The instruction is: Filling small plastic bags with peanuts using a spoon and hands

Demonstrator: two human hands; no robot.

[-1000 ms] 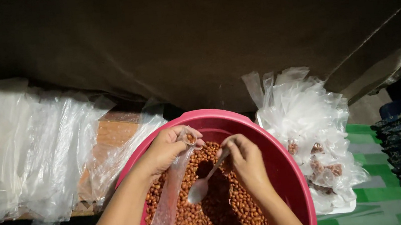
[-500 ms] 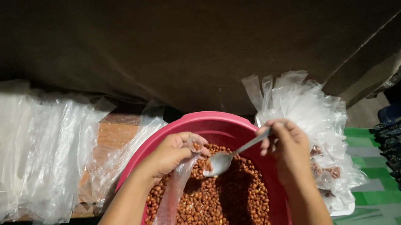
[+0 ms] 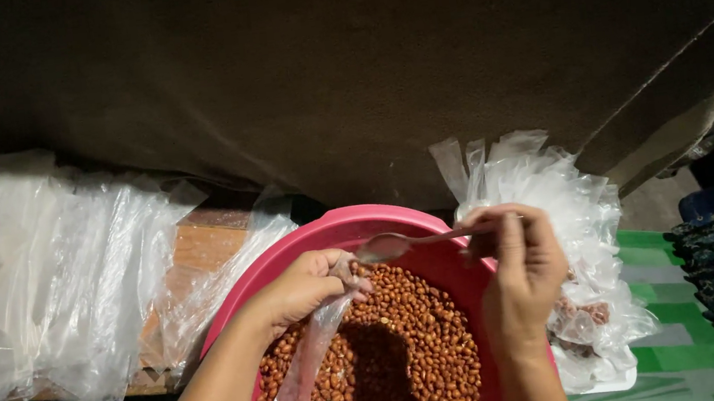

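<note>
Left hand: my left hand (image 3: 308,284) is pinched shut on the mouth of a narrow clear bag (image 3: 299,386), which hangs down over the peanuts (image 3: 402,357).
Right hand: my right hand (image 3: 517,267) is closed round the handle of a metal spoon (image 3: 398,244).
Spoon axis: I see it lying almost level, handle to the right, bowl to the left.
Key relation: the spoon's bowl sits just right of and slightly above the bag's mouth, near my left fingertips; I cannot tell whether they touch.
Nearer hand: the left, already on the bag.
Bowl: the pink bowl (image 3: 235,308) holds the peanuts below both hands.
Surroundings: flat empty bags (image 3: 51,271) lie to the left, a heap of filled bags (image 3: 587,291) to the right.
</note>
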